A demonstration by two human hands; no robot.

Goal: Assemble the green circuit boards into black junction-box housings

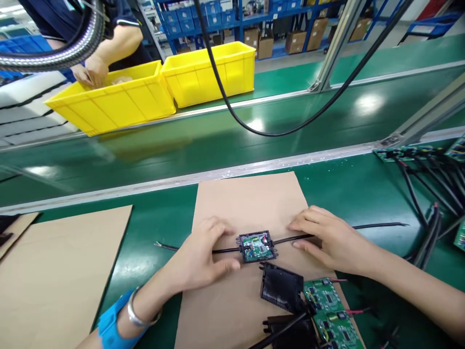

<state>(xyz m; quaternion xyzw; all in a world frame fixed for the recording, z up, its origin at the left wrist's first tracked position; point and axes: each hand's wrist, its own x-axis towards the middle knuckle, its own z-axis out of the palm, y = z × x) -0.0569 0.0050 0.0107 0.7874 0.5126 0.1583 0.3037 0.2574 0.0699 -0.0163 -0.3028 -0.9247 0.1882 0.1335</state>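
A small black plastic case [241, 255] with a green circuit board [257, 246] in it lies face up on a cardboard sheet [250, 198]. Black cables leave it on both sides. Over the left cable [225, 250] is my left hand [199, 254], its thumb and fingers apart, slightly blurred. My right hand [325, 237] arches over the right cable [290, 239], thumb and fingers also parted. Neither hand visibly grips anything. Just below the case rests a black plastic cover [281, 287], beside loose green circuit boards [324, 294] with red wires.
Another cardboard sheet [69, 261] covers the bench at left. Boards with bundled black cables [432, 179] lie at right. Beyond a metal rail [170, 182], a co-worker's hand [92, 72] reaches into a yellow bin [119, 109]; a second yellow bin [214, 77] adjoins it. A black cable [269, 134] hangs overhead.
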